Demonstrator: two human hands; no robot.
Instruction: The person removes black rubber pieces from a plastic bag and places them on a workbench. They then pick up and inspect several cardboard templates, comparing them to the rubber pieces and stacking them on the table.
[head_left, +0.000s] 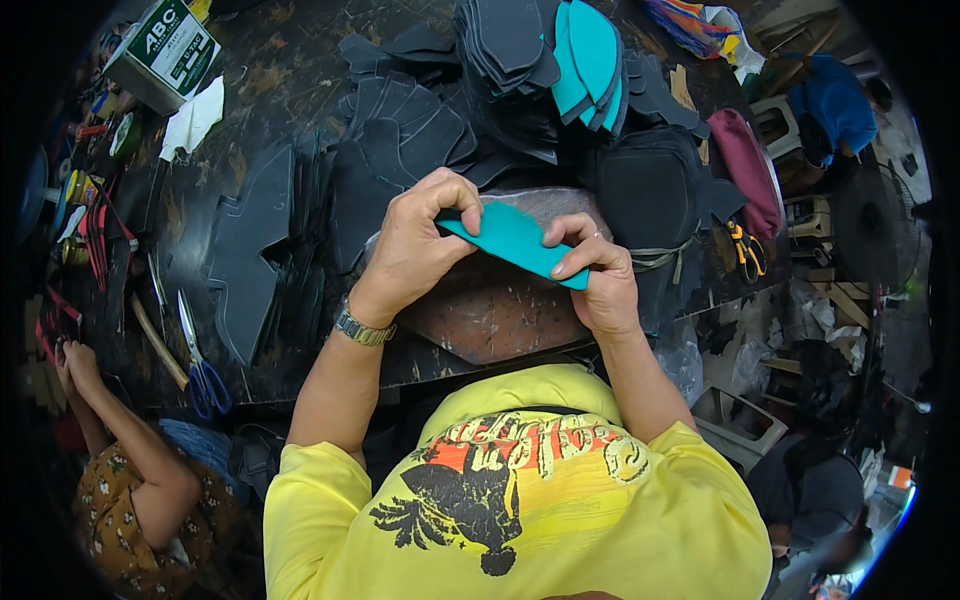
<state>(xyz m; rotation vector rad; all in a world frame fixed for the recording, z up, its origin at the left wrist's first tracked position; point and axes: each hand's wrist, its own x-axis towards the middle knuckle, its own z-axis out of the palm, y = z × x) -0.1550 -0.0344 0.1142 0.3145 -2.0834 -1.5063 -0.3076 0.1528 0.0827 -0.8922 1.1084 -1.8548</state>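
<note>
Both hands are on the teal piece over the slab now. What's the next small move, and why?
Probably press the teal piece flat onto the stone slab: the left hand and right hand pinch its two ends, holding it just above the slab.

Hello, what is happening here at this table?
A person in a yellow shirt holds a teal piece with both hands over a round stone slab on a dark table. The left hand pinches its upper end and the right hand grips its lower end. Behind are stacks of black pieces and more teal pieces. Blue-handled scissors lie at the left. Another person's hand reaches the table edge at far left.
</note>
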